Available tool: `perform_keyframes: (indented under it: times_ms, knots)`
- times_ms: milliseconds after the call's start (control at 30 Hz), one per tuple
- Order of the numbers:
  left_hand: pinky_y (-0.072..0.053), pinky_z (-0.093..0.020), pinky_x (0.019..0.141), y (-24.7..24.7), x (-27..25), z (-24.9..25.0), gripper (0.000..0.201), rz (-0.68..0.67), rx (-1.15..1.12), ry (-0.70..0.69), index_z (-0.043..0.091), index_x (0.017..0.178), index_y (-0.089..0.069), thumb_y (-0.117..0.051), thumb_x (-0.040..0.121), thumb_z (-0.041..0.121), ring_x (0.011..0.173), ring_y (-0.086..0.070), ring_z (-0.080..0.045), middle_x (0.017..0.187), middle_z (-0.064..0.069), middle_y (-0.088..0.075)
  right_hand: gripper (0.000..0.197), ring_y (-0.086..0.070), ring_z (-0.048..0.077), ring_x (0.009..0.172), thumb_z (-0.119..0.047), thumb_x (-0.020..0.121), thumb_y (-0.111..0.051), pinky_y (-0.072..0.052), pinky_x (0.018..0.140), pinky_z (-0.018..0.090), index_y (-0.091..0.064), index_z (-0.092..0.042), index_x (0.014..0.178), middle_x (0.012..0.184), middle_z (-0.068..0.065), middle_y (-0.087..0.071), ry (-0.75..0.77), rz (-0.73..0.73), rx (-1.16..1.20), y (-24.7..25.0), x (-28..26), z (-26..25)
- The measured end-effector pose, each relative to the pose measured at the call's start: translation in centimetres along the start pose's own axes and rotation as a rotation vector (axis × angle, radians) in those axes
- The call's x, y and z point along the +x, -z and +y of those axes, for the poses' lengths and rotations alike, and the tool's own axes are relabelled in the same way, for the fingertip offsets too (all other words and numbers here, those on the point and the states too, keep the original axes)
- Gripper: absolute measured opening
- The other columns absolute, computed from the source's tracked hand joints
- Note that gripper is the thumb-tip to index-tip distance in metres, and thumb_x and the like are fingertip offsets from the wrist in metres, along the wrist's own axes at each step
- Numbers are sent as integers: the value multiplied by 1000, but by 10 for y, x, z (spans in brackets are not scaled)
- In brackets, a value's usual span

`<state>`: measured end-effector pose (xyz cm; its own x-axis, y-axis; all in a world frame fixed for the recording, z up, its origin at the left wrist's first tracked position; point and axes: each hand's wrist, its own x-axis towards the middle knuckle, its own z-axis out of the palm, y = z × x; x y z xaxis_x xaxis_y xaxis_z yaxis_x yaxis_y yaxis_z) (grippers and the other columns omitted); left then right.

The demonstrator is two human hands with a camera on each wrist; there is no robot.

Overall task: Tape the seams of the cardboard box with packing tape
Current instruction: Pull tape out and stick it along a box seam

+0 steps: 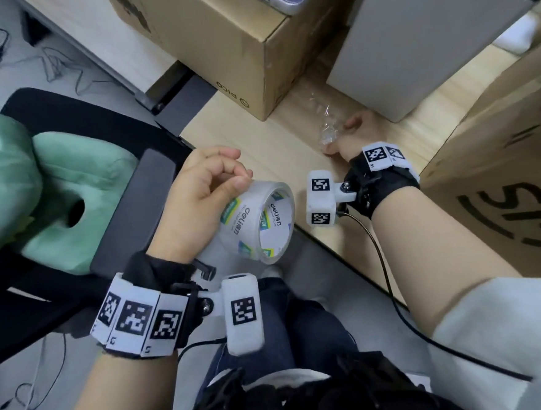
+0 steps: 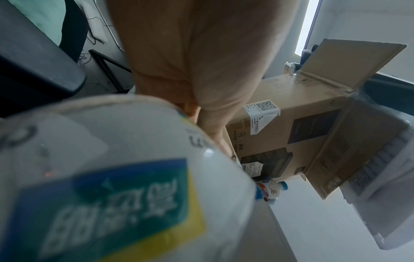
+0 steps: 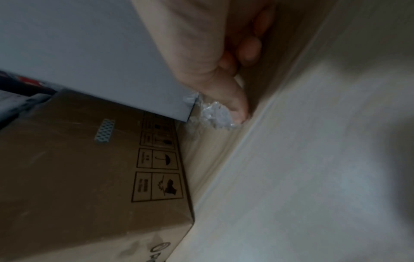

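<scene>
L hand [image 1: 198, 197] curls round the tape roll [image 1: 257, 221], held off the desk edge. R hand [image 1: 349, 135] pinches crumpled clear tape [image 1: 328, 130] on the desk [image 1: 259, 148]. Cardboard box [image 1: 509, 162] stands right of both (R hand nearer); its seam isn't visible.

Left hand [image 1: 197, 190] at centre-left of head view, fingers curled, gripping from above; forearm entering from lower left, marker-tagged band at wrist. Right hand [image 1: 347, 137] upper right of centre, thumb and fingers pinched; forearm rising from lower right.
</scene>
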<state>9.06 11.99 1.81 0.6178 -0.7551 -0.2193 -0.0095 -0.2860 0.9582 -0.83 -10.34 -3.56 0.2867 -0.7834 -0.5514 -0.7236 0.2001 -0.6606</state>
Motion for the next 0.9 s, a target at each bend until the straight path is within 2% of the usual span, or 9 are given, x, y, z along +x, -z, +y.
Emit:
perform_keyframes:
  times_ms: [133,200,267,400,500,567,633,800,900]
  knots:
    - [-48,-31,93,-1,4,1,10,-16,6,-5,27,71,-60,-55,76,20,99,-62,-35,111,6,-49,38,-48,5,63,-9,71,-75,-37,46,14,-45,-21,92,77,-11,-51,-24,56,-2,1,0,5]
    - [-48,-33,93,-1,5,2,10,-20,10,-9,27,71,-60,-56,76,20,98,-62,-36,112,6,-49,36,-48,5,64,-13,68,-78,-39,54,16,-50,-22,88,74,-14,-49,33,74,17,-3,-3,13]
    - [-48,-32,92,-1,6,3,9,-23,3,-10,27,71,-60,-56,76,20,98,-62,-35,111,7,-49,28,-50,9,64,-9,70,-77,-46,63,21,-55,-23,81,70,-10,-51,93,96,174,-5,-5,21]
    - [-48,-31,92,-2,6,4,12,-22,8,-12,30,70,-60,-56,76,20,98,-63,-35,111,8,-50,12,-51,0,44,-4,86,-61,-46,53,13,-60,-14,79,64,-1,-55,124,82,419,2,-10,23]
    - [-48,-32,92,-5,7,4,11,-29,7,-12,28,70,-60,-56,76,20,98,-63,-35,111,7,-50,15,-58,8,51,-4,87,-60,-46,54,15,-61,-14,76,65,3,-61,84,63,525,6,-10,23]
    - [-48,-30,92,-6,6,5,9,-38,6,-7,26,71,-60,-56,76,20,99,-62,-35,111,8,-49,17,-60,11,51,-3,86,-60,-44,54,15,-62,-15,75,59,-1,-63,76,55,550,6,-11,23]
    - [-48,-31,92,-8,7,7,8,-45,8,-10,25,71,-60,-56,76,19,99,-62,-36,110,9,-49,17,-60,9,50,-2,86,-60,-43,55,17,-62,-16,75,57,-3,-64,87,35,577,8,-14,22]
    - [-48,-34,93,-16,9,15,8,-62,-7,-23,25,71,-60,-57,75,20,99,-62,-37,109,9,-50,14,-60,5,58,-3,89,-56,-43,56,15,-62,-14,82,67,-3,-62,116,-43,685,14,-25,15]
    - [-48,-39,93,-22,9,22,7,-73,-12,-38,25,71,-61,-58,75,19,100,-61,-37,109,8,-50,10,-57,4,58,-10,89,-58,-42,58,17,-63,-17,84,67,-7,-61,113,-28,594,18,-25,13]
